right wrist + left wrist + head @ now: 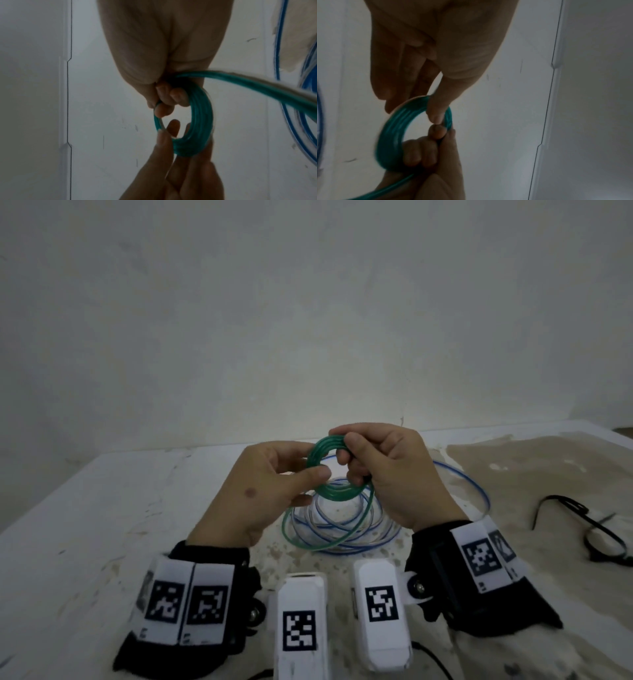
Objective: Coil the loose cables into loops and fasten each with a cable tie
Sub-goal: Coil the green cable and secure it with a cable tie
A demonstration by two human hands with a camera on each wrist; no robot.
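A plain pale wall [308, 302] stands behind a white table [102, 508]; the table's right part is stained brown. I hold the green cable [337, 497] above the table, in front of me, between both hands; most of it is wound into a small tight coil of several turns; the coil stands roughly upright, its open centre facing me in the head view; it is round, so no long axis can be stated. My left hand [270, 484] pinches the coil's left side between thumb and fingers; in the left wrist view the thumb tip lies on the inner edge of the ring. My right hand [387, 470] grips the coil's right side, fingers curled through its centre. A loose length of the same green cable runs from my right hand down to the table, where it lies in wide loops. A blue cable [472, 487] lies in wide loose loops on the table under and beyond my hands, overlapping the green loops; which strand lies on top I cannot tell. Black cable ties [582, 518] lie well apart to the right; their number is hard to make out; one is cut off by the frame edge. Both wrist views are dim and blurred; the green cable's free end is not visible.
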